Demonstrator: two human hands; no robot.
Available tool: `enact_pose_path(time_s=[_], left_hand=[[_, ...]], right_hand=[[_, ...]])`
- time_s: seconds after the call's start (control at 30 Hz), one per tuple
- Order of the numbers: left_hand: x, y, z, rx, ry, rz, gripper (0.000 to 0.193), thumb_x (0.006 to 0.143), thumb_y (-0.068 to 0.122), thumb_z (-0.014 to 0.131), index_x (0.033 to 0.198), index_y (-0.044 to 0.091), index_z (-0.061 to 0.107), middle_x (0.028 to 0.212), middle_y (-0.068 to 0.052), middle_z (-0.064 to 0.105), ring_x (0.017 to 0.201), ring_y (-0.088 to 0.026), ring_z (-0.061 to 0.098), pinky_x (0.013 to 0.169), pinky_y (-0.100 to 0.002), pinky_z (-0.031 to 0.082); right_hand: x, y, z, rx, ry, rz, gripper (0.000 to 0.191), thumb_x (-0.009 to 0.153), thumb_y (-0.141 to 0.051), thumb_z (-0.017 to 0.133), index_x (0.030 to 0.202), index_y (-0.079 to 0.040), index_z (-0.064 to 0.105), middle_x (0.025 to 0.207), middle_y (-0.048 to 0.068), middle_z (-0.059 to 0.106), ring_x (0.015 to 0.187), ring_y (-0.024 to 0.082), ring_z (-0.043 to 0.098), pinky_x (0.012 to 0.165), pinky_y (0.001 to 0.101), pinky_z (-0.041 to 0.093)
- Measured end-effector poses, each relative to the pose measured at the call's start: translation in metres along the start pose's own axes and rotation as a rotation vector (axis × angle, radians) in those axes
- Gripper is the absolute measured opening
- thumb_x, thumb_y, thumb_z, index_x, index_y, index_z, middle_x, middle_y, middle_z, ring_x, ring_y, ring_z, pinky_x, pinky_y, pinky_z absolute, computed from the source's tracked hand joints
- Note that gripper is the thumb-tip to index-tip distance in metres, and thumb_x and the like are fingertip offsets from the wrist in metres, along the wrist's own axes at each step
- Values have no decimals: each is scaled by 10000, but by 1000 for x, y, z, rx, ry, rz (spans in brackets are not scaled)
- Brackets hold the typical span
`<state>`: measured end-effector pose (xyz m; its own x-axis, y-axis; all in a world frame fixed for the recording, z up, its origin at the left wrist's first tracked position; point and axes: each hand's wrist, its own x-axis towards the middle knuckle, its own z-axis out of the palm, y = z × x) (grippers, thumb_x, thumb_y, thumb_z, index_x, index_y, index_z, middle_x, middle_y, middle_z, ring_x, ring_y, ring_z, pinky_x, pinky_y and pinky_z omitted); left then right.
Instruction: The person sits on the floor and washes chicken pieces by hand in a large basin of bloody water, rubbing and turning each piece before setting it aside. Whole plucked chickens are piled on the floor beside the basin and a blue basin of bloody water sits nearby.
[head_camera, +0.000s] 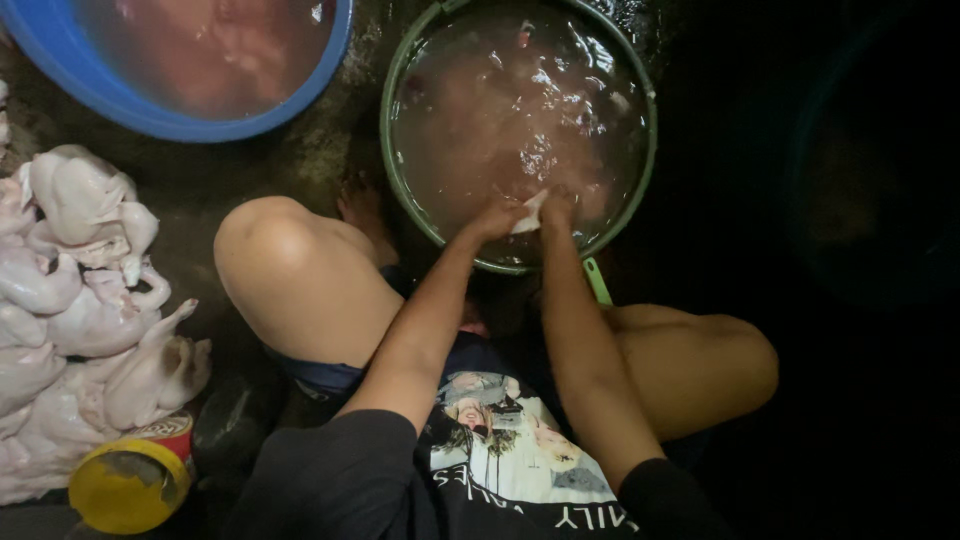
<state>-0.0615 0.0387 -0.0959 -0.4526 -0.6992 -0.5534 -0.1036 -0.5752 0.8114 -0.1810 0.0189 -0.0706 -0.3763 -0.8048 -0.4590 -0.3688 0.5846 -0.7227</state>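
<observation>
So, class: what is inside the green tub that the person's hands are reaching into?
The green tub holds cloudy pinkish water. The left hand and right hand grip a pale piece at its near edge. What lies below the murky surface cannot be made out.

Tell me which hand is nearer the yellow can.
Left. The left hand is in the green basin, on the side toward the can; the right hand is just beyond it.

green tub (397, 88), blue basin (120, 105), yellow lid (128, 487)

Both arms extend forward between raised bare knees; left hand (495, 217) and right hand (556, 208) meet, fingers curled closed together.
</observation>
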Motion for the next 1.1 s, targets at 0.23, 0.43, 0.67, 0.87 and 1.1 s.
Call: enact_pose_path(time_s=[0.23, 0.43, 0.67, 0.87, 1.1], left_hand=[[3, 0, -2, 53, 425, 312, 410, 989, 355, 605, 1172, 15, 743, 923, -59, 757, 815, -139, 654, 727, -334, 531], [0, -6, 3, 157, 643, 243, 354, 1028, 312, 595, 1030, -5, 752, 822, -189, 723, 743, -274, 649, 697, -444, 518], [-4, -2, 24, 111, 689, 475, 343, 1019, 300, 537, 1015, 14, 726, 855, -238, 714, 757, -300, 711, 703, -446, 540], [5, 4, 9, -149, 633, 209, 417, 1057, 363, 491, 1211, 22, 676, 1078, -175, 727, 934, -218, 676, 843, -377, 517], [13, 3, 25, -182, 176, 387, 470, 984, 287, 655, 1357, 1, 638, 1184, -106, 713, 1030, -192, 617, 914, -373, 515]], right_hand=[[-12, 2, -8, 766, -489, 260, 385, 1028, -340, 592, 1259, -33, 615, 1178, 154, 663, 1059, 255, 618, 919, 404, 507], [-26, -9, 28, 500, -386, -210, 325, 1018, -247, 603, 1258, -30, 627, 1148, 141, 668, 1030, 245, 616, 893, 394, 517], [-24, -9, 17, 642, -310, -24, 333, 1029, -279, 546, 1268, -53, 604, 1151, 115, 662, 1025, 241, 627, 883, 388, 533], [-30, -12, 32, 397, -136, -174, 353, 1031, -280, 534, 1284, -42, 595, 1154, 116, 662, 1022, 252, 635, 889, 396, 542], [-21, -11, 14, 354, 145, -39, 376, 1033, -281, 519, 1304, -29, 584, 1158, 117, 663, 1019, 266, 645, 896, 406, 554]])
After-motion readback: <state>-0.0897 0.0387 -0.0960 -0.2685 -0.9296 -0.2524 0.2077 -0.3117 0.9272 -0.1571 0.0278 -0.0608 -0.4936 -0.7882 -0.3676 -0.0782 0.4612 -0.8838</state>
